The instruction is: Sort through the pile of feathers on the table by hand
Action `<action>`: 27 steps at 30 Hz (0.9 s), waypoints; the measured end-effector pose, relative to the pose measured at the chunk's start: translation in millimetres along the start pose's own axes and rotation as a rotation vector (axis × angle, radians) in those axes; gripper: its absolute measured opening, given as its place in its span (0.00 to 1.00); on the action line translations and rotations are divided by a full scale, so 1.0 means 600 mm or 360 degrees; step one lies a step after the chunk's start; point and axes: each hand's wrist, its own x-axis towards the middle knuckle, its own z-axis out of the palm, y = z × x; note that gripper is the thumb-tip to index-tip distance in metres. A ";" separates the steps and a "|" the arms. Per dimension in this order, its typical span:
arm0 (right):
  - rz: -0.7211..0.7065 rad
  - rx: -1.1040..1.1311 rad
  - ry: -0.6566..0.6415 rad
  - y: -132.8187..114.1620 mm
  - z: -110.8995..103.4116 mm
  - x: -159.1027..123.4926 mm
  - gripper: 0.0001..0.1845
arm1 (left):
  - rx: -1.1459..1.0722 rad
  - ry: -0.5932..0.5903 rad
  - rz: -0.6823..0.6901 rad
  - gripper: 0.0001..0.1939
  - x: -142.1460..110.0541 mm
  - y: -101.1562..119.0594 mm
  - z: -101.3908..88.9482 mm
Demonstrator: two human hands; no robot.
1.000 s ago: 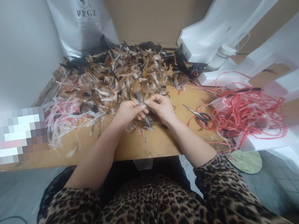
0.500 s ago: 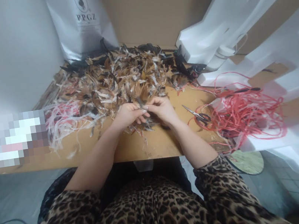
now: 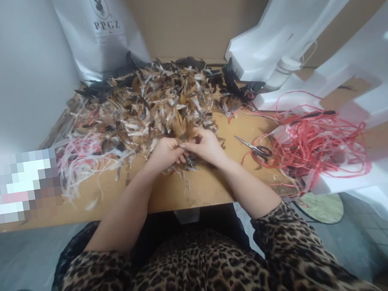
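My left hand [image 3: 166,153] and my right hand [image 3: 206,147] meet at the near side of a big heap of feathers [image 3: 150,98], brown, white and black. Between their pinched fingertips they grip a small bunch of brown feathers [image 3: 181,129], its tips fanned away from me. The quill ends are hidden by the fingers. Right of my right hand lies a pair of scissors [image 3: 259,150] with dark handles, blades pointing to the back left.
Tangled red strings [image 3: 321,146] lie right of the scissors, by white foam pieces [image 3: 352,179]. White and pink strips [image 3: 78,153] lie at the left of the wooden table [image 3: 114,196]. A white printed bag [image 3: 107,51] stands behind the heap, a brown panel [image 3: 189,15] beside it.
Both hands stay together at the heap. My right thumb and fingers have shifted left over the feather bunch, closer against my left fingertips. The view has tilted slightly.
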 end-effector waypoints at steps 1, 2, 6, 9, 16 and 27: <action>0.0008 0.0029 0.0005 0.002 0.001 0.000 0.15 | -0.0018 0.0005 0.0018 0.12 0.001 -0.002 0.001; 0.0023 0.0061 0.0007 0.004 0.001 0.001 0.15 | -0.0043 0.0008 0.0036 0.12 0.001 -0.003 0.002; 0.0075 0.0178 0.0018 0.003 -0.004 0.004 0.16 | -0.0151 0.0033 0.0047 0.08 0.001 -0.002 0.003; 0.0087 0.0244 0.0031 -0.004 -0.009 0.006 0.17 | -0.0210 0.0048 0.0037 0.05 -0.001 0.001 0.002; 0.0088 0.0342 -0.0001 -0.019 -0.013 0.002 0.16 | -0.0267 0.0062 0.0073 0.06 -0.003 0.003 0.003; -0.0068 0.0257 0.0200 -0.006 -0.002 0.006 0.21 | -0.0783 0.0155 0.0036 0.10 0.012 -0.023 -0.011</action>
